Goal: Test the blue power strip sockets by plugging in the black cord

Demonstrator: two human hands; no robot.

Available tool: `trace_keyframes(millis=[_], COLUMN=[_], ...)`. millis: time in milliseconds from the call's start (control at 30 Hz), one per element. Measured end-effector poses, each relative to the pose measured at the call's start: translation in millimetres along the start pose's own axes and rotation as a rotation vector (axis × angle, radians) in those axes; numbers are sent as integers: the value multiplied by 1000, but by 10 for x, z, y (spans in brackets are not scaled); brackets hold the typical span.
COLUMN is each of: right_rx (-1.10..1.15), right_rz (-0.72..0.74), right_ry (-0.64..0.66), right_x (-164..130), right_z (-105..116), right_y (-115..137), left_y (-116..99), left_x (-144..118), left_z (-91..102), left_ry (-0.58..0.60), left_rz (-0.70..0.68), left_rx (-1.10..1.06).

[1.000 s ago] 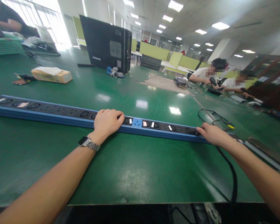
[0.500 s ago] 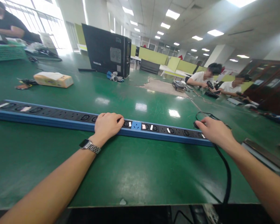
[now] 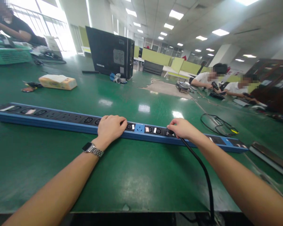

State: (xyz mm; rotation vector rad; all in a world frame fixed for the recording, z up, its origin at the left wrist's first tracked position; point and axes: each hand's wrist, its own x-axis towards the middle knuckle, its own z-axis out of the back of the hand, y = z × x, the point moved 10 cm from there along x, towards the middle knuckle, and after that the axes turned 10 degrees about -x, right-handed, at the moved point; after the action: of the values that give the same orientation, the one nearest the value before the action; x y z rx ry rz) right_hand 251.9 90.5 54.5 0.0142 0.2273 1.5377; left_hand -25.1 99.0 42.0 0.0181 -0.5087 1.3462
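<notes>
A long blue and black power strip (image 3: 68,125) lies across the green table, its row of sockets facing up. My left hand (image 3: 111,128) is closed over its middle, thumb toward the right and the other fingers curled over the far side. In my right hand (image 3: 182,126) is a black plug (image 3: 169,131), pinched at the strip right of the blue socket (image 3: 139,128). Whether its prongs are inside a socket I cannot tell. A thick black cable (image 3: 209,180) runs from the plug down over the table's front edge.
Behind the strip stand a tissue pack (image 3: 58,82), a black computer case (image 3: 108,53) and gloves (image 3: 118,78). A coiled black cord (image 3: 217,124) lies at right, near a long dark bar (image 3: 271,158). Co-workers sit at far left and right; a green basket (image 3: 10,56) is at left.
My right hand has moved left along the strip with the plug, from near its right end to closer to the blue socket. My left hand keeps its hold on the strip.
</notes>
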Motion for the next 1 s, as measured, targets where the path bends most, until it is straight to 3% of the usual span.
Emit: trace_keyframes(millis=[167, 367, 600, 767, 900, 1000], right_rx=[-186, -364, -310, -39, -22, -129], right_rz=[-57, -102, -128, -5, -59, -72], right_ry=[-58, -153, -184, -50, -375, -431], right_x=[91, -70, -160, 74, 107, 61], right_z=[15, 63, -14, -169, -58, -161], right_y=[41, 285, 183, -97, -446, -483], left_y=[6, 7, 1, 12, -58, -338], left_x=[-4, -12, -12, -10, -45, -170], left_z=[-2, -10, 1, 3, 115, 247], left_ry=[-18, -19, -18, -42, -137, -206], left_rz=[-7, -14, -18, -32, -87, -221], left_rx=[-16, -27, -32, -48, -206, -473])
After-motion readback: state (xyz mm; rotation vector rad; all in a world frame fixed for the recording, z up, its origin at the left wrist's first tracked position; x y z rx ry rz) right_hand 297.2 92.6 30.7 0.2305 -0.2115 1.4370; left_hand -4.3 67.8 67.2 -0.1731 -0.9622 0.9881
